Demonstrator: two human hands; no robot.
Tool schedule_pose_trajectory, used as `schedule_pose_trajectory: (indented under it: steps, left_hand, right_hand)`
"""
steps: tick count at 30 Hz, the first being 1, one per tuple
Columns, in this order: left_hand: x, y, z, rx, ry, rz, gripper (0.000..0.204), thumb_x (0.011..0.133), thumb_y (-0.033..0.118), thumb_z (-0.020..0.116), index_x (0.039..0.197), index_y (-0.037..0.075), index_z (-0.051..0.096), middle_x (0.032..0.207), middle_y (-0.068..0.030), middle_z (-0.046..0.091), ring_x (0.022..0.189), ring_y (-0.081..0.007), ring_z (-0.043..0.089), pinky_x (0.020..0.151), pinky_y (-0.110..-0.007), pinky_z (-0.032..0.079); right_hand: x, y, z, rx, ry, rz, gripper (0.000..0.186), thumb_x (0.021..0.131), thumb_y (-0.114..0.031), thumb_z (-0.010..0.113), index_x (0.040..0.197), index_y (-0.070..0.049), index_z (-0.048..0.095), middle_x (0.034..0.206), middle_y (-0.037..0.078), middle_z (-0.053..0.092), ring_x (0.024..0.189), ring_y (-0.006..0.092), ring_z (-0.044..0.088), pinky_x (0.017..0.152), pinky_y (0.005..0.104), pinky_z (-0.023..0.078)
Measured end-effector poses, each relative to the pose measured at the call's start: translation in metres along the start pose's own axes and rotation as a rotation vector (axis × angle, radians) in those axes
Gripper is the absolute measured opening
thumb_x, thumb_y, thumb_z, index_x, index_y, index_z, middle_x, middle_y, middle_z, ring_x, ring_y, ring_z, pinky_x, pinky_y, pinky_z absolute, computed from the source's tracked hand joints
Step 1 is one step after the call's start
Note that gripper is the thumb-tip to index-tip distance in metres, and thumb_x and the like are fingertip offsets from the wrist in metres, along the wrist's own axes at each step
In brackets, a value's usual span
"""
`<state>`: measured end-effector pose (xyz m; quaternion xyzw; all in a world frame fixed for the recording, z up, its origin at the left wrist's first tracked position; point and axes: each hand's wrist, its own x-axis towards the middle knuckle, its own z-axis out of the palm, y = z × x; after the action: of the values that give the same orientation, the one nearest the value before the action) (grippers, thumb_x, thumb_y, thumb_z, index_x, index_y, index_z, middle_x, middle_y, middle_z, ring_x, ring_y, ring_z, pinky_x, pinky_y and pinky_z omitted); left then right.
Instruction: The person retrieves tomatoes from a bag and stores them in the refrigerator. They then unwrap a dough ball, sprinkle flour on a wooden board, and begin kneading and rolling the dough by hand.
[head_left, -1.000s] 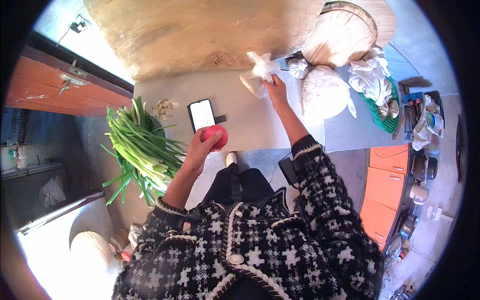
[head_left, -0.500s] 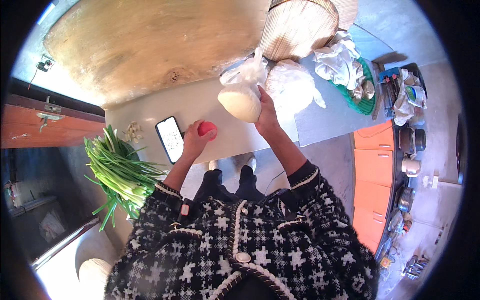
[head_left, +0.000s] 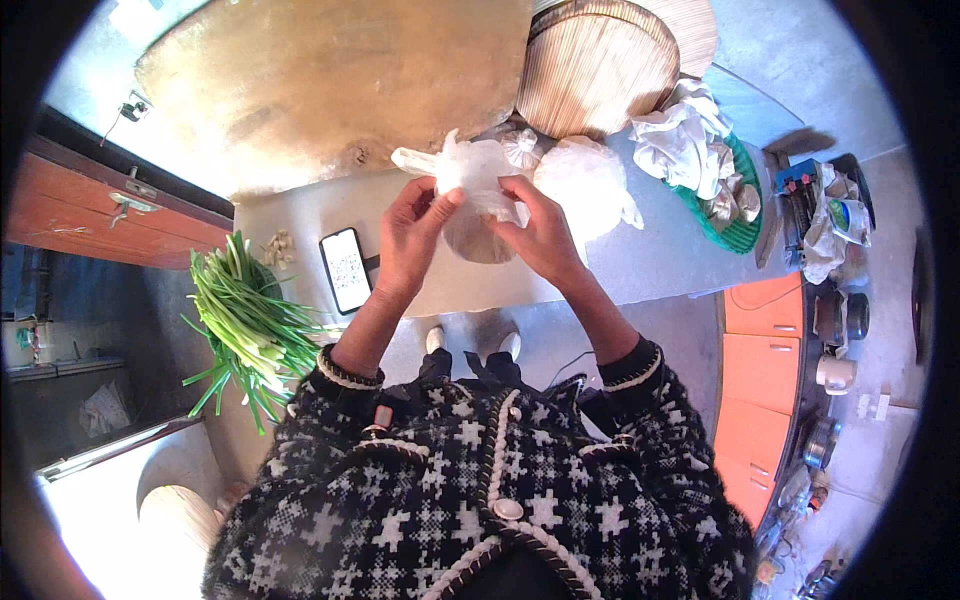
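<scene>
My left hand (head_left: 412,232) and my right hand (head_left: 543,232) are both closed on a thin white plastic bag (head_left: 470,165), thumbs and fingers pinching its gathered mouth. Below the bag, between my hands, a rounded brownish bowl-like thing (head_left: 478,244) shows near the table's front edge. Whether it sits inside the bag or under it I cannot tell. Just behind my right hand are a small gathered plastic bag (head_left: 521,148) and a larger filled white plastic bag (head_left: 580,188). A smartphone (head_left: 346,270) with a lit screen lies left of my left hand.
Pale cloves (head_left: 278,248) lie at the table's left end, beside a big bunch of green onions (head_left: 245,335). Round slatted trays (head_left: 600,70) lean at the back. A green basket (head_left: 745,205) holding white cloth stands right. Orange cabinets (head_left: 760,370) stand beyond.
The cream-coloured bowl-like thing has left my right hand's raised grip, and the red round thing from my left hand is out of sight. Both hands have come together on the white plastic bag.
</scene>
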<state>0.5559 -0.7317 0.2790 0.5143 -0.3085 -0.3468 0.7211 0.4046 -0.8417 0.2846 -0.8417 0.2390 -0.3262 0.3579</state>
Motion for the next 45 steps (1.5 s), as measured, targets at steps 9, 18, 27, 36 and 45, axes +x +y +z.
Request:
schedule_pose_trajectory:
  steps: [9,18,27,36,45]
  left_hand:
    - [0.016,-0.004,0.015,-0.062,0.062,-0.035,0.032,0.095,0.030,0.067,0.102,0.000,0.066,0.087,-0.0034,0.066,0.074,-0.0096,0.057,0.071,-0.025,0.048]
    - [0.012,0.000,0.026,0.270,-0.123,0.056,0.035,0.088,0.018,0.075,0.114,-0.003,0.062,0.099,-0.0076,0.069,0.088,-0.0124,0.064,0.081,-0.027,0.053]
    - [0.018,-0.019,0.036,0.544,-0.140,0.151,0.026,0.087,0.006,0.069,0.111,-0.003,0.064,0.096,-0.0062,0.068,0.083,-0.0104,0.062,0.076,-0.026,0.052]
    - [0.020,-0.017,0.037,0.723,-0.258,0.405,0.027,0.081,0.003,0.071,0.106,0.000,0.064,0.087,-0.0090,0.064,0.075,-0.0164,0.062,0.071,-0.028,0.052]
    - [0.012,-0.012,0.030,0.666,-0.288,0.350,0.024,0.081,0.001,0.068,0.104,0.003,0.063,0.092,-0.0102,0.065,0.078,-0.0209,0.065,0.072,-0.032,0.055]
  right_hand:
    - [-0.002,-0.008,-0.018,0.206,-0.056,0.026,0.029,0.085,-0.012,0.073,0.108,-0.001,0.060,0.093,0.006,0.063,0.085,0.0123,0.059,0.077,0.0288,0.048]
    - [0.001,0.001,-0.028,0.206,0.012,-0.013,0.021,0.085,-0.009,0.071,0.100,0.000,0.061,0.091,0.010,0.064,0.082,0.0182,0.063,0.074,0.0297,0.050]
    - [-0.003,-0.008,-0.058,-0.066,0.069,-0.090,0.029,0.080,-0.019,0.077,0.101,-0.005,0.062,0.088,0.008,0.061,0.079,0.0224,0.066,0.068,0.0331,0.054]
    - [0.017,0.009,-0.050,-0.422,-0.124,-0.179,0.033,0.079,-0.013,0.071,0.109,-0.007,0.061,0.097,0.012,0.061,0.083,0.0304,0.065,0.071,0.0387,0.054]
    - [0.021,0.032,-0.048,0.288,-0.350,0.440,0.018,0.084,-0.017,0.062,0.084,0.000,0.064,0.067,0.006,0.059,0.064,0.0164,0.058,0.061,0.0294,0.046]
